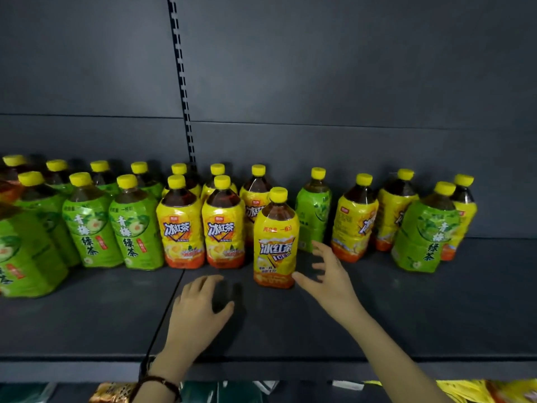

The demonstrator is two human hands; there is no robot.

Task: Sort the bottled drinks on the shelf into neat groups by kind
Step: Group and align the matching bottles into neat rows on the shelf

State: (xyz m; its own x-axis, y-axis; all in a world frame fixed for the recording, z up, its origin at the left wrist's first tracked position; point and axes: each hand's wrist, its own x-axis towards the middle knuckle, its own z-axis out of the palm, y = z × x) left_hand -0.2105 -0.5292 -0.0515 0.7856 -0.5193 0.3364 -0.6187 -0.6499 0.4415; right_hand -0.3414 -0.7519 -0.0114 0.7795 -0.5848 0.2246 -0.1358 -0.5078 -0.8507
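Observation:
A yellow-labelled iced tea bottle (275, 239) stands alone on the dark shelf (406, 309), forward of the row. My right hand (328, 274) hovers just right of it, fingers spread and relaxed, thumb near its base, holding nothing. My left hand (200, 309) rests open, palm down, on the shelf to the bottle's lower left. Green tea bottles (87, 225) are grouped at the left, and yellow iced tea bottles (200, 228) stand beside them. Further right a green bottle (313, 213), yellow bottles (354, 222) and another green bottle (421, 234) are mixed.
The shelf's grey back panel has a slotted upright (186, 112) behind the bottles. A seam (171, 298) divides two shelf boards. Packaged goods (494, 391) show on the level below the front edge.

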